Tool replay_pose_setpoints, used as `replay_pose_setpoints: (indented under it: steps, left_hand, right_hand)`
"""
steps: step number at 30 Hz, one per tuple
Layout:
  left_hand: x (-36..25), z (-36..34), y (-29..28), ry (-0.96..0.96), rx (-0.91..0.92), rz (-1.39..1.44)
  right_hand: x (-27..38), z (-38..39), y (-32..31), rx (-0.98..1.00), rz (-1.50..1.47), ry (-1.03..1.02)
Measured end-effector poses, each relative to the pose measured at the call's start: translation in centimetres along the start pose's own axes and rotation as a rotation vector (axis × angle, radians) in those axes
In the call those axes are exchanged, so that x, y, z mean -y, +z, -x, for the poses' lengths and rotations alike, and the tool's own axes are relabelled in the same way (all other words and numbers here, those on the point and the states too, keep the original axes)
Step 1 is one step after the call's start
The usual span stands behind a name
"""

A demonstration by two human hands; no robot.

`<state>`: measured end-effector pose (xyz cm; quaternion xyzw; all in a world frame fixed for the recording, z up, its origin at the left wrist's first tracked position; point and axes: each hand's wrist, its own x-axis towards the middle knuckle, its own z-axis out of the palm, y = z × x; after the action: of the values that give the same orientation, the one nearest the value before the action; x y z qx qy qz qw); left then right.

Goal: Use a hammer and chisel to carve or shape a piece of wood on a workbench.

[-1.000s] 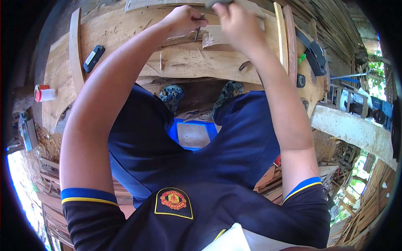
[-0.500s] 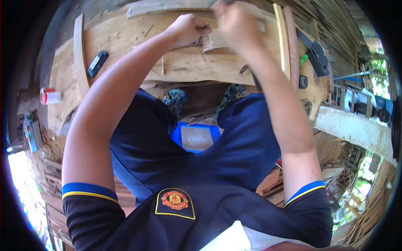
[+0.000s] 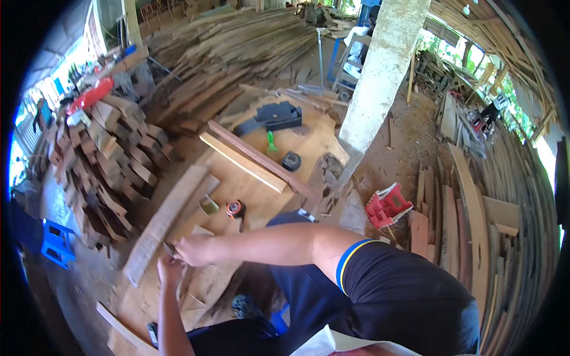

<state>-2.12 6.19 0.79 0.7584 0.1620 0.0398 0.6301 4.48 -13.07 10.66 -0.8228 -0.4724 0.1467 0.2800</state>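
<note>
My left hand (image 3: 170,270) and my right hand (image 3: 195,249) meet over the wide wooden slab (image 3: 148,302), fingers closed; the left grips a slim dark tool, partly hidden, and the right a dark grey object too small to identify. Beside them lies a long rough board (image 3: 160,231). Farther right on the slab are a tape measure (image 3: 236,209), an olive-coloured piece (image 3: 209,204), two long strips of wood (image 3: 243,163), a green-handled brush (image 3: 271,142), a round black item (image 3: 291,160) and a black case (image 3: 276,117).
A concrete column (image 3: 380,71) rises past the slab's far end. Stacked timber (image 3: 107,160) and a blue stool (image 3: 58,242) are at left. A red plastic object (image 3: 387,204) and leaning planks (image 3: 469,219) are at right. A person (image 3: 43,113) is in the left background.
My view has swung sharply to the right and up, bringing in the workshop. Both hands now appear lower left, still close together with fingers closed.
</note>
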Motion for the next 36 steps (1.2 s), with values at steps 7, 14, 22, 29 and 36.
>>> replay_pose_setpoints:
  steps: [7, 14, 22, 29, 36]
  left_hand:
    - [-4.6, 0.7, 1.2, 0.022, -0.048, -0.178]
    - [-5.7, 1.8, 1.4, -0.010, -0.051, -0.235]
    - [-4.8, 0.9, 1.0, -0.062, -0.049, -0.364]
    - [-3.2, 0.0, 0.1, -0.069, -0.017, -0.370]
    - [-5.5, -0.1, 2.0, -0.068, 0.008, -0.302]
  right_hand:
    - [-0.4, -0.7, -1.9, 0.006, 0.212, -0.255]
    - [0.4, 0.0, -2.4, -0.006, -0.003, -0.001]
    - [-0.2, 0.1, -2.1, 0.008, -0.040, 0.064]
    - [0.7, 0.0, -2.6, -0.037, -0.063, 0.002]
    - [0.3, 0.3, -3.2, -0.081, -0.080, 0.028]
